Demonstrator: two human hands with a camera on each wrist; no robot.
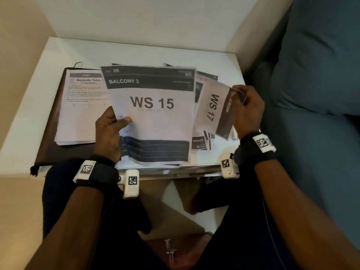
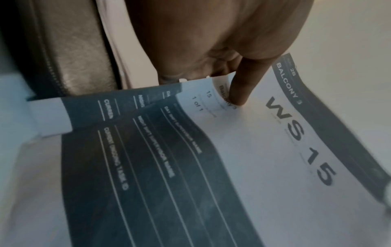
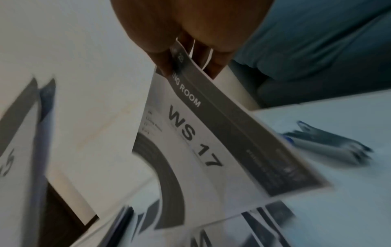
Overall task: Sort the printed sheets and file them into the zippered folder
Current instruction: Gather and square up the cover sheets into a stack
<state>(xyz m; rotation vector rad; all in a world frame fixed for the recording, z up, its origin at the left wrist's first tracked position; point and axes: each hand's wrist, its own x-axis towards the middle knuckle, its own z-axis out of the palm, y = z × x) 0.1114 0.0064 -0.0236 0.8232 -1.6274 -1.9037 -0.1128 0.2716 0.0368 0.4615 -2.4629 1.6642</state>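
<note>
My left hand (image 1: 114,123) holds a stack of printed sheets by its left edge, thumb (image 2: 241,86) on top; the top sheet (image 1: 153,112) reads BALCONY 3, WS 15 (image 2: 296,142). My right hand (image 1: 247,108) pinches the corner of a sheet marked WS 17 (image 1: 214,108), lifted and tilted above the table (image 3: 201,137). The dark brown zippered folder (image 1: 50,141) lies open at the left (image 2: 69,55), with a pile of white sheets (image 1: 81,114) headed "Bedside Table" lying on it.
More printed sheets (image 1: 200,143) are scattered on the white table (image 1: 175,53) under my hands. A blue sofa (image 1: 315,84) stands close on the right. A wall corner rises behind the table. My knees are below the table's front edge.
</note>
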